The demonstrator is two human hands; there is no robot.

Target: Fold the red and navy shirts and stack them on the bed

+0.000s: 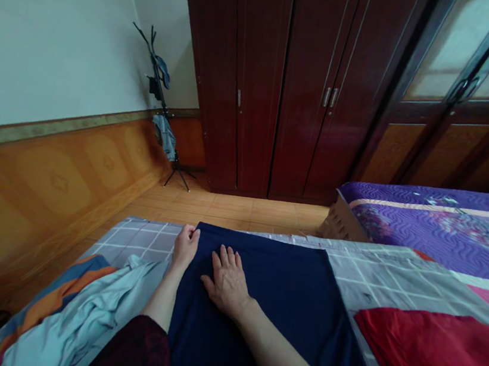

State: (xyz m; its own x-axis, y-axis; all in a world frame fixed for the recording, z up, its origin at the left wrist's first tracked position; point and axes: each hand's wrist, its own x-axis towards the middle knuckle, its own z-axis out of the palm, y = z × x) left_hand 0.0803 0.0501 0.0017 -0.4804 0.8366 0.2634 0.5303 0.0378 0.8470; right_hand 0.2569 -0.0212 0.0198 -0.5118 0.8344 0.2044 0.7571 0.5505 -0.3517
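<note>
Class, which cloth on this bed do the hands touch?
The navy cloth: the left hand and right hand rest on it; the red cloth and pale blue cloth lie clear of both hands.

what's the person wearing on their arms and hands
The left hand and right hand are bare, with no gloves, and the forearms show no watch. The left forearm ends in a dark maroon mottled sleeve; the right sleeve is barely in frame.
</note>
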